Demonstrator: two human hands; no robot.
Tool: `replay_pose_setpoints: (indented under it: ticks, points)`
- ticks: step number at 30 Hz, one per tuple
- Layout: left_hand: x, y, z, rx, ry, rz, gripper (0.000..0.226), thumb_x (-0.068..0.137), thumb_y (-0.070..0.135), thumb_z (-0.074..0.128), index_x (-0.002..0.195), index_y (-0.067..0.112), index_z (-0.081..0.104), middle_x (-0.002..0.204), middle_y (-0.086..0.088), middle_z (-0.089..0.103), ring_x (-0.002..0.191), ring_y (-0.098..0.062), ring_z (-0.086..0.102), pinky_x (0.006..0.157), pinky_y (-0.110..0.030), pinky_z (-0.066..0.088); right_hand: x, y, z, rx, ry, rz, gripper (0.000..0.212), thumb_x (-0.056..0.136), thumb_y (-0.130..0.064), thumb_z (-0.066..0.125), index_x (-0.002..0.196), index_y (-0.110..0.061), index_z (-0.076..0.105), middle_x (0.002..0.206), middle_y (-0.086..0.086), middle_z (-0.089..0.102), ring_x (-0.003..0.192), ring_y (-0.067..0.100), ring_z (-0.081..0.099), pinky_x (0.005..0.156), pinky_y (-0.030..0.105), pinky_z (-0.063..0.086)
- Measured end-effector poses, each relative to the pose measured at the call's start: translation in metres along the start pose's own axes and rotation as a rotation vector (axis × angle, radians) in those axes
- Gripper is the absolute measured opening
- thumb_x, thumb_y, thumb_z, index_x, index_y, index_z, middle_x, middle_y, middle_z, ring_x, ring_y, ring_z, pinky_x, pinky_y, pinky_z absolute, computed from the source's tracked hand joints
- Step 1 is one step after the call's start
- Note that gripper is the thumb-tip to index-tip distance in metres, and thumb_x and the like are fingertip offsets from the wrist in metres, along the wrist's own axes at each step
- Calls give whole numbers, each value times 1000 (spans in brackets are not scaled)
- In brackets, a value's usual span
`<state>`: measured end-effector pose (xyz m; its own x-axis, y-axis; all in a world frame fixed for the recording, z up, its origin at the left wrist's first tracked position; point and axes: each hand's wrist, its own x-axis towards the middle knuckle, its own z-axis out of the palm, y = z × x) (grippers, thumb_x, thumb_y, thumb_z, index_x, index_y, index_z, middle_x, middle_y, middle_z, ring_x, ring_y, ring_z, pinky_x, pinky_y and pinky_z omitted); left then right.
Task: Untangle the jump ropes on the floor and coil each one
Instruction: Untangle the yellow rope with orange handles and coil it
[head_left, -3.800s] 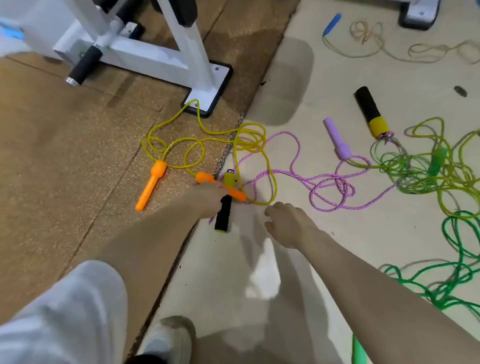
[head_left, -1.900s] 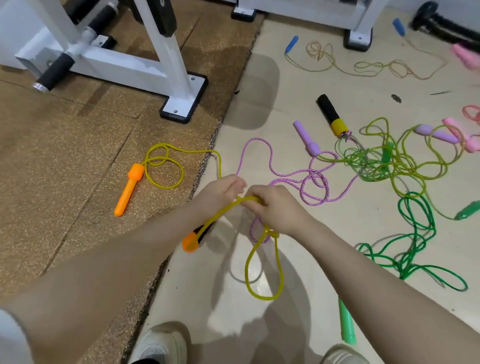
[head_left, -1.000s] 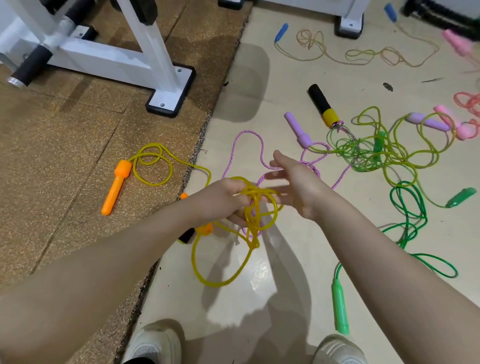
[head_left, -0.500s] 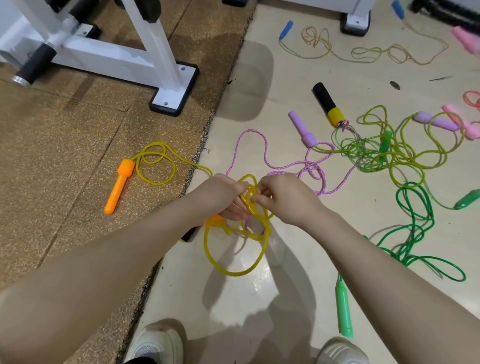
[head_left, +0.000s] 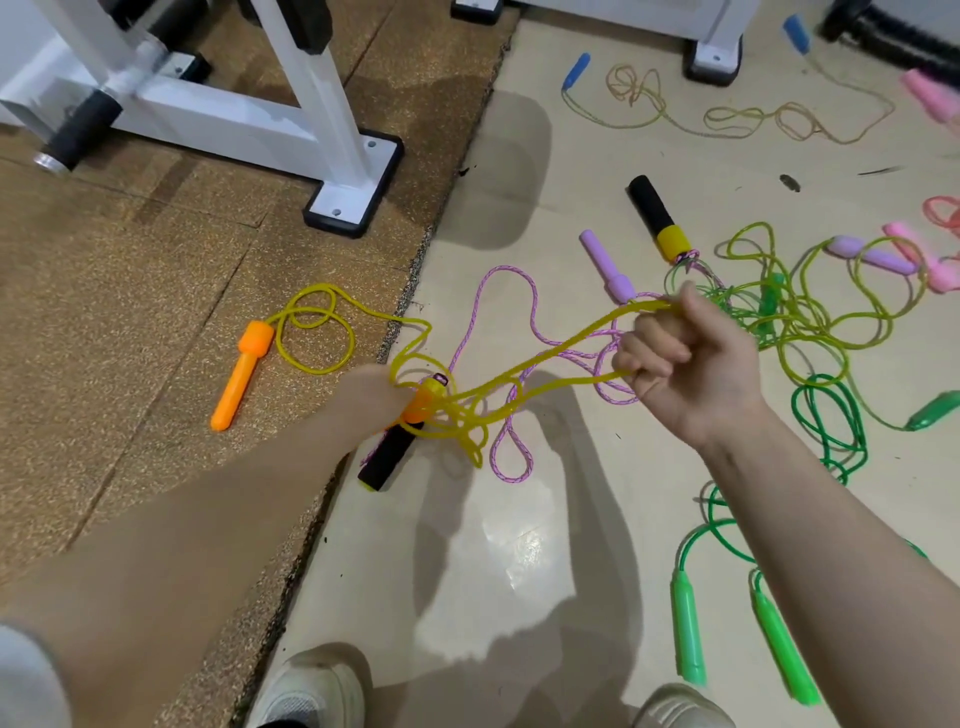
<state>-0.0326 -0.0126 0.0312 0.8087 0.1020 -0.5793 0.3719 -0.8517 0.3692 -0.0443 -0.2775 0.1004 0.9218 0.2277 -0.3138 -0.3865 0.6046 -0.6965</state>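
While hands stretch yellow rope (head_left: 545, 358), purple rope (head_left: 511, 291) beneath, black handle (head_left: 387, 457) beside

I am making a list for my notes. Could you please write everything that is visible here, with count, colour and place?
yellow jump rope: one, orange handles, stretched between both hands
orange handle: one, on brown mat, left
purple jump rope: one, lilac handles, centre floor
black foam handles: two, yellow ends, one upper centre, one below left hand
yellow-green rope tangle: right
green jump rope: one, two green handles, lower right
blue-handled rope: one, tan, top
pink handles: right edge
white exercise frame: top left
shoes: two, pale, bottom
left hand: grips orange handle
right hand: grips yellow rope
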Motion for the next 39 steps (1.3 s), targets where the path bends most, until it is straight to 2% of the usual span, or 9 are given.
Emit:
replay_pose_setpoints:
  ticks: [6, 9, 14, 16, 18, 21, 26, 32, 39]
  points:
    - [7, -6, 4, -215, 33, -89, 18, 95, 23, 42, 82, 10, 44, 99, -15, 57, 89, -31, 59, 73, -34, 46, 1, 3, -9, 395, 345, -105, 39, 72, -25, 56, 36, -18, 40, 47, -9, 51, 57, 7, 59, 73, 21, 54]
    - [7, 2, 6, -355, 5, -118, 18, 98, 14, 38, 103, 7, 54, 101, -10, 50, 101, -25, 52, 74, -31, 43, 7, 4, -25, 344, 555, -35, 43, 71, -16, 54, 34, -19, 34, 46, -6, 50, 54, 10, 60, 66, 22, 56]
    - [-2, 10, 10, -812, -151, -112, 23, 94, 4, 42, 76, 16, 48, 79, 0, 54, 73, -14, 54, 64, -22, 47, 7, 16, -51, -459, 705, 281, 30, 89, -14, 48, 59, -11, 51, 47, 3, 54, 52, 18, 55, 58, 25, 45]
    - [-5, 10, 15, -845, -191, -122, 20, 94, 3, 43, 77, 13, 48, 79, -4, 62, 69, -15, 57, 65, -28, 49, 6, 28, -59, -983, 758, 412, 15, 88, -20, 57, 87, -5, 60, 86, 16, 64, 78, 27, 54, 64, 29, 40]
    - [-8, 12, 21, -868, -202, -109, 18, 95, 4, 43, 80, 12, 50, 86, -8, 64, 72, -17, 57, 69, -29, 47, 7, 41, -57, -1322, 802, 380, 43, 86, -23, 62, 123, -3, 52, 126, 22, 48, 111, 34, 48, 89, 35, 41]
    - [-10, 20, 28, -907, -185, -81, 20, 95, 7, 44, 78, 14, 51, 82, -8, 59, 70, -16, 55, 69, -26, 45, 12, 55, -23, -1420, 482, -59, 38, 88, -6, 54, 126, -5, 53, 129, 15, 51, 122, 29, 46, 99, 26, 33]
    - [-15, 44, 31, -1026, -159, -26, 15, 94, 8, 51, 81, 16, 55, 74, -4, 57, 64, -11, 54, 60, -20, 47, 16, 84, 28, -1610, -111, -100, 24, 93, -15, 46, 101, -7, 66, 100, 13, 63, 98, 28, 56, 82, 31, 38]
    - [-21, 52, 34, -1038, -99, 119, 19, 89, 0, 55, 76, 13, 61, 71, -7, 63, 60, -13, 60, 64, -23, 50, 12, 83, 29, -1819, 51, -101, 32, 99, -24, 39, 127, -21, 55, 107, 12, 49, 96, 33, 55, 72, 34, 44]
    - [-24, 59, 43, -550, 171, 387, 8, 72, 8, 59, 66, 2, 62, 77, 2, 48, 80, -14, 43, 65, -16, 32, 6, 91, 34, -2044, 157, 55, 31, 94, -18, 47, 124, -11, 41, 118, 15, 42, 91, 38, 60, 60, 36, 35]
